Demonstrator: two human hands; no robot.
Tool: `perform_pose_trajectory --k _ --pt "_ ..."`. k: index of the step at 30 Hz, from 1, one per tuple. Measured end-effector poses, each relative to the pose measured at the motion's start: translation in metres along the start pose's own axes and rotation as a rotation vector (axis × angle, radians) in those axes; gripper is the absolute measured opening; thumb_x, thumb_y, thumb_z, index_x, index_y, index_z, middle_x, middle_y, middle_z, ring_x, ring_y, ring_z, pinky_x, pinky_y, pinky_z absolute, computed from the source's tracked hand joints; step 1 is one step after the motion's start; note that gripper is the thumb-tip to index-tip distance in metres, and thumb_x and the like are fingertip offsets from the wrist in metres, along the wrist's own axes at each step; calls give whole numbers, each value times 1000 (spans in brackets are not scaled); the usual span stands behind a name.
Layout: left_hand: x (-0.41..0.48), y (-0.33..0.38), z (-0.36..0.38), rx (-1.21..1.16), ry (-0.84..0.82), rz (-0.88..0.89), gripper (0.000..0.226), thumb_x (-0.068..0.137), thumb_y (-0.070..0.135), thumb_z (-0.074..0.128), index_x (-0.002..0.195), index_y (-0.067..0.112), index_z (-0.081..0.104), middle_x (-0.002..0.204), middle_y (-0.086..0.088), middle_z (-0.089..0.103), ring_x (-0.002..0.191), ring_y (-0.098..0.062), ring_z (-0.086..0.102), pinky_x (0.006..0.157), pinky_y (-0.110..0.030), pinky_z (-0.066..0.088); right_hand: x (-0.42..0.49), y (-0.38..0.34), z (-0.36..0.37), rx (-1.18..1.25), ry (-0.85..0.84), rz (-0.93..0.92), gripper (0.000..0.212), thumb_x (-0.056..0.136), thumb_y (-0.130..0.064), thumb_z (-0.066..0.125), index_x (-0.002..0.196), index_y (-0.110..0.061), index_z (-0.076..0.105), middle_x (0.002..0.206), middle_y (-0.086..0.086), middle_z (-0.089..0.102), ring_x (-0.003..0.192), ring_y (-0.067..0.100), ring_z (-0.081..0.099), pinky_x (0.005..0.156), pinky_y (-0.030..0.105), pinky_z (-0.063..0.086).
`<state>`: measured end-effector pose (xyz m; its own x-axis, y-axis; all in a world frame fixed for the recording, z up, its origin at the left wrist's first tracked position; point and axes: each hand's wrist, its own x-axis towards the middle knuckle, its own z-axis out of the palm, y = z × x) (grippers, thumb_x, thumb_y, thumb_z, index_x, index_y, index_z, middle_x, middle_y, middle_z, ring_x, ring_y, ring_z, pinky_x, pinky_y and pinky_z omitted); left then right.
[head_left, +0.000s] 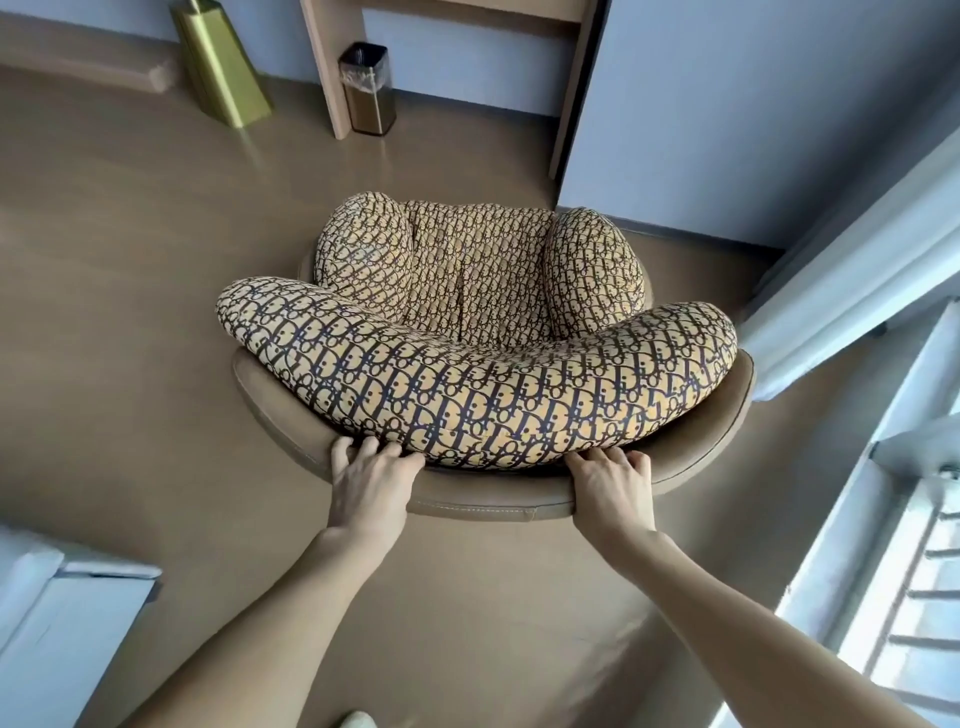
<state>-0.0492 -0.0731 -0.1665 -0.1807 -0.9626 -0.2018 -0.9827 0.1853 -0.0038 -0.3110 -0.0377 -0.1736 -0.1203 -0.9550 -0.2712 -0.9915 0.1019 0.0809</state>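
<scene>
A round armchair with a tan leather shell (483, 496) stands on the floor below me, seen from behind its back. A yellow-and-navy patterned cushion (478, 384) fills the seat and bulges over the backrest. My left hand (366, 480) grips the top rim of the backrest left of centre, with its fingers curled over the edge under the cushion. My right hand (613, 486) grips the same rim to the right in the same way. The fingertips of both hands are hidden behind the cushion's edge.
A small metal waste bin (366, 88) stands by a wooden desk leg (324, 67) at the back. A gold tapered stand (221, 62) is at the back left. A window frame (883, 519) runs along the right, and a white object (57, 618) sits at the lower left.
</scene>
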Motion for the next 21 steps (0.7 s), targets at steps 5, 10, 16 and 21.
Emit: perform_pose_trajectory --k 5,10,16,21 --pt "18 1 2 19 22 -6 43 82 2 66 115 30 65 109 8 65 117 -21 49 114 -46 20 19 5 -4 -10 23 -20 32 84 -11 54 111 -26 60 107 -2 68 111 27 57 101 42 35" --pt "59 -2 -4 39 34 0 44 81 5 72 115 32 65 109 10 66 117 -20 50 112 -46 23 60 6 -13 -5 47 -23 31 86 -9 53 112 -24 61 106 0 68 111 28 58 102 43 36" --pt "127 -13 -14 26 58 -2 44 80 3 71 112 32 67 107 9 66 115 -20 51 109 -46 24 125 2 -31 4 71 -22 31 87 -9 54 112 -25 62 106 -1 69 111 27 58 100 42 36" --pt "188 -19 -28 20 54 -12 43 79 5 73 112 32 68 107 9 67 114 -21 51 108 -45 25 187 2 -48 6 75 -20 30 86 -9 56 111 -25 62 105 -1 70 112 26 58 102 42 37"
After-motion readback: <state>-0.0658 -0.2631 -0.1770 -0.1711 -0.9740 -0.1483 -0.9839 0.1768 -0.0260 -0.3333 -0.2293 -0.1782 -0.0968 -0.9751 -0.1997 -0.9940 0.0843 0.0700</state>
